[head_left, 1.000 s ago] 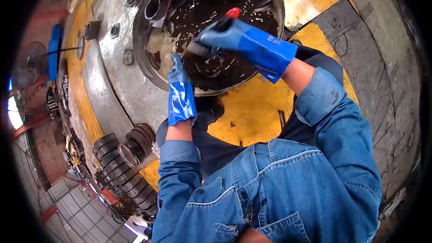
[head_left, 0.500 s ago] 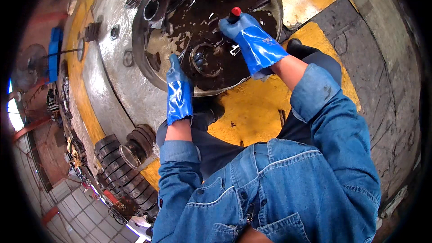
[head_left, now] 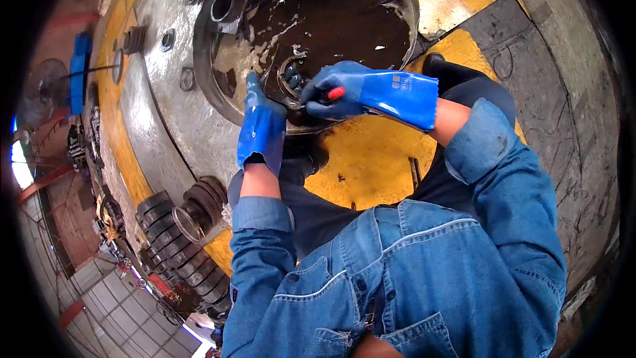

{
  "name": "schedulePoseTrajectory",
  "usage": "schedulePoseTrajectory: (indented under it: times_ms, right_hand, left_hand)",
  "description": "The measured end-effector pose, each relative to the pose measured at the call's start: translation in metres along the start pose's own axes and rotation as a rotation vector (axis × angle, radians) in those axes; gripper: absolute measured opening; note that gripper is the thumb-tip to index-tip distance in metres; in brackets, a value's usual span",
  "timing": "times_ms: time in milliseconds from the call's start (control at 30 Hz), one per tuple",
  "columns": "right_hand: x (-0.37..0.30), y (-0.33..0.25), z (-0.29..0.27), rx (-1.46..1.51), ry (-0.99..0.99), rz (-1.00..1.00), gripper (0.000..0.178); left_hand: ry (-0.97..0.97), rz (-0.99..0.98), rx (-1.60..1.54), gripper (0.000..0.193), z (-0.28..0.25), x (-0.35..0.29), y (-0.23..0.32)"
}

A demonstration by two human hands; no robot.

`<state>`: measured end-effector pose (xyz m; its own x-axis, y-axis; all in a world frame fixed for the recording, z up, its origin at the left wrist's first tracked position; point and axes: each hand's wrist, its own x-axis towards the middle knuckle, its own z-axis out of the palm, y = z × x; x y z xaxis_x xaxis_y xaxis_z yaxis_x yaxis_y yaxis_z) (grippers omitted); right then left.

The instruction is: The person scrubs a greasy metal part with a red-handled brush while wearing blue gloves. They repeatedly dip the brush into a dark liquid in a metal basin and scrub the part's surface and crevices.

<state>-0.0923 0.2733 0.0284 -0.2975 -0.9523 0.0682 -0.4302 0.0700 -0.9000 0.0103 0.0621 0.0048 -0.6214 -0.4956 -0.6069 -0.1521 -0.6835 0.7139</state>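
Note:
A wide round metal basin [head_left: 228,107] holds dark, oily liquid with patches of foam. At its near side my left hand [head_left: 263,119], in a blue rubber glove, is closed on a hollow metal ring [head_left: 283,74]. Dark blue glove fingertips show inside the ring's opening, and the thumb points up along its left side. My right hand [head_left: 338,89], gloved the same way, is closed around a tool with a red handle end [head_left: 336,93], right beside the ring. The tool's working end is hidden by the hand and the ring.
Dark metal parts, among them a hollow cylinder [head_left: 223,6], lie at the basin's far left. Small ring parts [head_left: 187,79] rest on the metal surface to the left. Stacked ribbed rings [head_left: 173,242] stand lower left. Yellow-painted floor [head_left: 364,166] lies between my legs.
My right hand has come down and left from over the liquid to the metal ring, bringing the red-handled tool. My left hand has shifted only slightly, still holding the ring.

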Motion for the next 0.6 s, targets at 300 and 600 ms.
schedulePoseTrajectory:
  times_ms: [300,600]
  right_hand:
    - [0.008,0.010,-0.021,-0.163,0.294,0.579,0.030]
    - [0.025,-0.010,-0.005,0.640,0.232,0.394,0.035]
  left_hand:
    - [-0.015,0.029,0.009,0.063,-0.007,0.011,-0.005]
    - [0.014,0.004,0.086,0.057,-0.021,0.013,-0.015]
